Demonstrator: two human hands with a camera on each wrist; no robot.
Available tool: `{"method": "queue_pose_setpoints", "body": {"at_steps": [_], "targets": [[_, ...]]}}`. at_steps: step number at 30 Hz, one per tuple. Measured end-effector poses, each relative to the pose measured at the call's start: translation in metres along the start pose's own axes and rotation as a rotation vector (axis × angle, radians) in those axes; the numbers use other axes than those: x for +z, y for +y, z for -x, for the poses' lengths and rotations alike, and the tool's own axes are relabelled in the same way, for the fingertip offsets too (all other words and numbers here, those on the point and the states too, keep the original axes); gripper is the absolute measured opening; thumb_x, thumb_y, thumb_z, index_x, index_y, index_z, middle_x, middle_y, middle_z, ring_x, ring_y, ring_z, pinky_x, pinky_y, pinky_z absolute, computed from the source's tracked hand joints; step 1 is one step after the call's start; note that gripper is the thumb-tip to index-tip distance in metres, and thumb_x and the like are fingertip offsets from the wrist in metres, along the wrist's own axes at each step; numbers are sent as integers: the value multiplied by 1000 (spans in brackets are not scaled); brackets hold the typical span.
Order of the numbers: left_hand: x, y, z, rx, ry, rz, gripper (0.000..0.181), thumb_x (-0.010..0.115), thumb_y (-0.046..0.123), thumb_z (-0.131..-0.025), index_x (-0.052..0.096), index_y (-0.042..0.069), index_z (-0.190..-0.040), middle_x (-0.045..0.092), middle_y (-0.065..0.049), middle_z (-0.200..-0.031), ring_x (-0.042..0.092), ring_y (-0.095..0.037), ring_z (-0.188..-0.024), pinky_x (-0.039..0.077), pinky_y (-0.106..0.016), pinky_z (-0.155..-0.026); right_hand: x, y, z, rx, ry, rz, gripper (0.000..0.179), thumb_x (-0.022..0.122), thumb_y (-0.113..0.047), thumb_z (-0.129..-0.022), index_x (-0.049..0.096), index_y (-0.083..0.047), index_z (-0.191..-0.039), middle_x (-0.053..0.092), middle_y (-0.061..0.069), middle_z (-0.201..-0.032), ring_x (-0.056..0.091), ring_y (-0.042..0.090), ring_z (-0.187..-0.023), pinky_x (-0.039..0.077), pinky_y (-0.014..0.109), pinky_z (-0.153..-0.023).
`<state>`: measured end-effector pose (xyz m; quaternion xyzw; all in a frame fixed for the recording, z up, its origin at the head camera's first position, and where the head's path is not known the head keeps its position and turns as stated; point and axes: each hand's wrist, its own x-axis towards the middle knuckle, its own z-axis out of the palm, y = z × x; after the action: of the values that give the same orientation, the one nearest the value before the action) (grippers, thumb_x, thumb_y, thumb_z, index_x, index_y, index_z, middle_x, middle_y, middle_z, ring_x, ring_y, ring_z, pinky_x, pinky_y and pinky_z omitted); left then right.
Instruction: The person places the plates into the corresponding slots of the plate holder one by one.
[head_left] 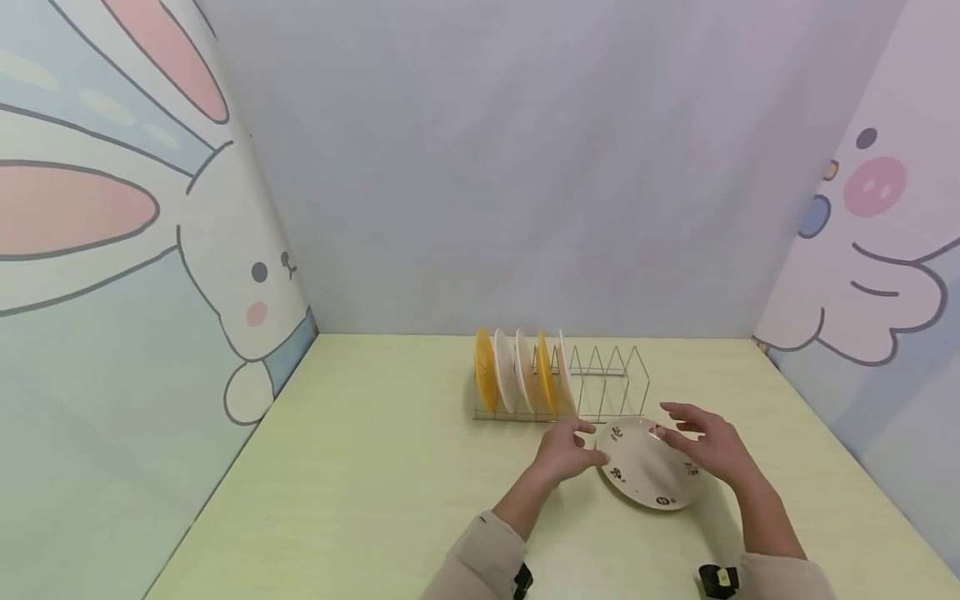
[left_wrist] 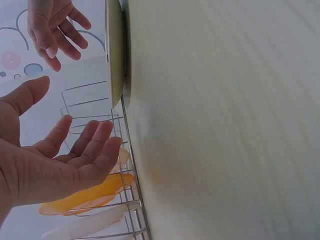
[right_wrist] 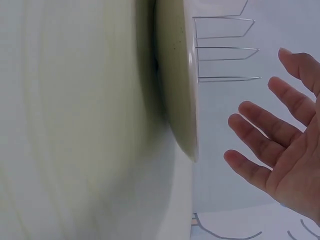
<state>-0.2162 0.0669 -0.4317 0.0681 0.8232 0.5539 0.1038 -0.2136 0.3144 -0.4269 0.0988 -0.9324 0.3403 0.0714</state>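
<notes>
A cream plate with small dark printed motifs (head_left: 648,471) lies face up on the table, in front of the rack's right end. My left hand (head_left: 564,452) is at the plate's left edge, its thumb tip overlapping the rim in the head view. Over the far right part of the plate hovers my right hand (head_left: 708,446), fingers spread. Both wrist views show the hands apart from the plate, with nothing in either the left hand (left_wrist: 65,155) or the right hand (right_wrist: 285,135). The plate's side (right_wrist: 177,75) shows in the right wrist view.
Behind the plate stands a wire dish rack (head_left: 637,379). Its left part holds several upright plates, among them an orange plate (head_left: 486,371) and a white plate (head_left: 504,371). A pale grey wall (head_left: 487,183) rises at the table's back; cartoon-printed walls flank both sides.
</notes>
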Motion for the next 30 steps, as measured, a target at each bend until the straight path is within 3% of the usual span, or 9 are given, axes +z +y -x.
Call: {"method": "queue_pose_setpoints", "body": {"at_steps": [11,19,22,24,28,30], "targets": [[15,-8,-13,-75,25,40,44,82,15,-67,64,14,-108,60,-8,-96,56,-22,-85,49,-41,-66,-17,19,7,46,-6,-52,56,64,-32,-89,49,2,-130,53,28,-121,53,45,-105,44,56,-81],[26,-6,-15,-165,31,135,64,83,8,-65,55,11,-122,56,-13,-111,57,-28,-85,49,-42,-55,-25,41,13,109,-23,-85,59,63,-32,-89,45,5,-132,52,29,-121,54,44,-104,47,29,-73],[32,-9,-17,-186,46,142,63,83,5,-64,54,9,-120,54,-11,-111,55,-24,-83,51,-43,-58,-27,49,16,131,-25,-91,60,61,-33,-90,44,6,-133,52,30,-121,53,44,-105,45,28,-73],[35,-9,-19,-192,55,132,62,83,4,-64,54,8,-119,54,-10,-109,54,-23,-78,50,-42,-57,-28,54,17,151,-27,-88,61,59,-35,-91,43,5,-133,52,29,-121,55,34,-104,45,27,-73],[39,-10,-21,-197,59,90,61,82,5,-64,53,7,-118,54,-9,-102,51,-20,-67,48,-36,-51,-27,65,20,172,-16,-143,61,59,-34,-91,42,6,-134,52,30,-121,55,1,-92,48,25,-70],[40,-10,-22,-200,56,81,61,82,4,-65,53,6,-118,53,-8,-101,50,-19,-63,47,-34,-49,-28,69,21,179,-9,-193,59,59,-32,-91,42,5,-134,58,21,-117,52,-9,-86,50,23,-69]]}}
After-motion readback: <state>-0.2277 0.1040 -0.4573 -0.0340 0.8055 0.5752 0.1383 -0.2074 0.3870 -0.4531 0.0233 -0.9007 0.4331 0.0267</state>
